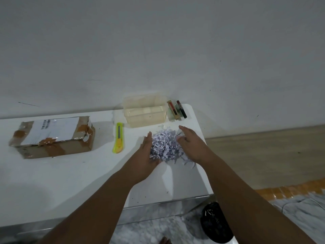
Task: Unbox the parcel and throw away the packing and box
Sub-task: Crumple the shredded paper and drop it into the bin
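Both hands cup the shredded paper (166, 147) on the counter (70, 182): left hand (147, 155) and right hand (191, 143), fingers nearly straight, press its sides and hide its edges. Left of the paper lie a yellow cutter (118, 138), then the taped box (52, 138); behind it stands a clear tub (146, 113).

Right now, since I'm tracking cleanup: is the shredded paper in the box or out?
Out: the shredded paper lies heaped on the table between the left hand and right hand.

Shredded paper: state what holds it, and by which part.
Nothing has a closed grip on the shredded paper. The left hand presses its left side and the right hand its right side, cupping the pile on the table.
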